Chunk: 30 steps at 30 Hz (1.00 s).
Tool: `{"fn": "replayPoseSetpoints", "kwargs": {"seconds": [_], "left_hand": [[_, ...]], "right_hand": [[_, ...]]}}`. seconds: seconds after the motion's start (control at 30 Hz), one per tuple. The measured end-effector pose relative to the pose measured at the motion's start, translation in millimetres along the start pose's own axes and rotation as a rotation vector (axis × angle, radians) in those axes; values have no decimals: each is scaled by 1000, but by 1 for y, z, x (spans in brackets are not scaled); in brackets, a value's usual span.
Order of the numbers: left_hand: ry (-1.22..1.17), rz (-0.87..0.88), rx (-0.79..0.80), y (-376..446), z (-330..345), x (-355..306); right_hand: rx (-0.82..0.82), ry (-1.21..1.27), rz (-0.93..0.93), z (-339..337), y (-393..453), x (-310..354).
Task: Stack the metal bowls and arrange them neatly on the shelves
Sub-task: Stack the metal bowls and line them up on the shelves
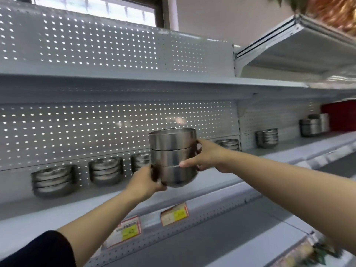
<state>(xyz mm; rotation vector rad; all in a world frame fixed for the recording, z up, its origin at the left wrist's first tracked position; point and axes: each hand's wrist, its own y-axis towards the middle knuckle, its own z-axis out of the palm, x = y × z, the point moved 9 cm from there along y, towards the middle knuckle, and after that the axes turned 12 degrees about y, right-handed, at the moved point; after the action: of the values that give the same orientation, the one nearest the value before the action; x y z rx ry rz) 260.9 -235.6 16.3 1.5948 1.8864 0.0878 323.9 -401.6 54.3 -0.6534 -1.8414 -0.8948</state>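
Observation:
A stack of three nested metal bowls (173,157) hangs in the air over the grey shelf (57,214). My left hand (146,182) grips its lower left side and base. My right hand (208,157) grips its right side, thumb across the front. Along the back of the shelf stand other bowl stacks: one at the far left (53,180), a second (106,170), a third (139,160) partly hidden behind the held stack, and a fourth (228,144) behind my right hand.
Further right on the shelf sit another bowl stack (266,137) and taller metal containers (314,125) by a red panel. A perforated back panel (96,128) rises behind. An upper shelf (134,83) overhangs. Price tags (174,213) hang on the shelf's front edge.

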Motion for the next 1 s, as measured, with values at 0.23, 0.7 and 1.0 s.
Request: {"fn": "replayPoseSetpoints", "kwargs": {"seconds": [0.23,0.7,1.0], "left_hand": [[-44,42,-7,61,106,-116],[-190,177,94,187,329,-372],[-125,312,151,263,421,-490]], "right_hand": [[-143,-50,68,-160,-18,-48],[-404,-81,41,-485,-45,-139],[-574,-76,40,-630,-47,-187]]}}
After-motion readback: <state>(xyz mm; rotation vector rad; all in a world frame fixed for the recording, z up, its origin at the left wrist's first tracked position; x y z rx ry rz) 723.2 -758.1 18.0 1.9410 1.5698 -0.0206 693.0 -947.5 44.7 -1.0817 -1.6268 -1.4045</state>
